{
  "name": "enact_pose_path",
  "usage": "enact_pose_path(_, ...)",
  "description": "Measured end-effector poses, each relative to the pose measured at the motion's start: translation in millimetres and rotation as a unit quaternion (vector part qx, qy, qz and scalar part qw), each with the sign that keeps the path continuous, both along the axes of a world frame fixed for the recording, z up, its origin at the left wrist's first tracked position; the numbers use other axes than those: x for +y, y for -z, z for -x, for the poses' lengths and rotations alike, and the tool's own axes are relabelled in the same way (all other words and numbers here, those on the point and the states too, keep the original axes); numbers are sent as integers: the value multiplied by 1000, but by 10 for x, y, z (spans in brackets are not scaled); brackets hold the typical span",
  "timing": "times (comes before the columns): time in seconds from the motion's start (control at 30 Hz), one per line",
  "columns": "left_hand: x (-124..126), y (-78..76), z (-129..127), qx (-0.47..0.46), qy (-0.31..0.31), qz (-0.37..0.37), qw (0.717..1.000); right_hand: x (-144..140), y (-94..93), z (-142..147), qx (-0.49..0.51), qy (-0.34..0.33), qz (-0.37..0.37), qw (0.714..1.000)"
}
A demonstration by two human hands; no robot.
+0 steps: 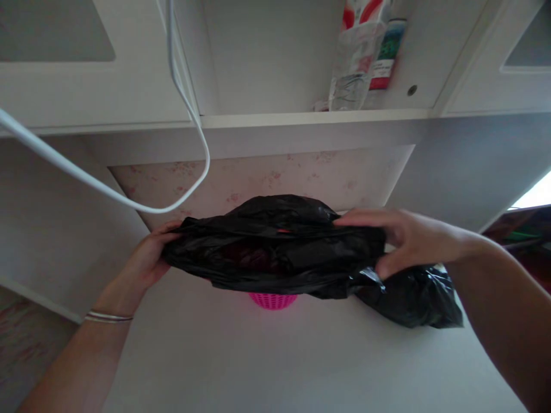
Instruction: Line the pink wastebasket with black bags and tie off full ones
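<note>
A black plastic bag (318, 261) stretches between my two hands, its mouth partly spread above a white surface. My left hand (150, 255) grips the bag's left end, a bracelet on that wrist. At the other end my right hand (400, 238) pinches the bag's edge between thumb and fingers. Something dark red shows faintly through or inside the bag, too dim to name. Beneath the bag, the lower edge of a pink perforated basket (274, 300) peeks out; the rest of it is hidden.
Another black plastic heap (413, 298) lies by my right wrist; whether it joins the held bag is unclear. A white cable (129, 202) loops down at the left. On the shelf (275, 119) above stand a clear plastic bottle (350, 86) and a can (387, 57).
</note>
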State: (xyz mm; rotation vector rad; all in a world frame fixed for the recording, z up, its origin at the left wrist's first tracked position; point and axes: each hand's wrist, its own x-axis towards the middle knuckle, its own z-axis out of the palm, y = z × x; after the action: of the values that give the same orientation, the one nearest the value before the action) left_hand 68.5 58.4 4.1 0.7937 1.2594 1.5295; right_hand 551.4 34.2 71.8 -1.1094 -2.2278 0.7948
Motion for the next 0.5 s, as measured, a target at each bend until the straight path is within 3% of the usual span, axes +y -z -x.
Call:
enact_pose_path(0.07,-20,16,5,3,-4,4,1000,-52,161,109,-130,-22,-42,990)
enact_pose_path(0.2,-63,6,66,5,-10,13,1000,-61,324,292,-215,-19,-103,971)
enact_pose_path(0.33,-88,9,103,-2,-11,17,1000,29,114,272,-204,-37,-99,973)
enact_pose_path(0.5,-120,56,13,-29,1,7,1000,294,-238,403,-98,73,-242,963)
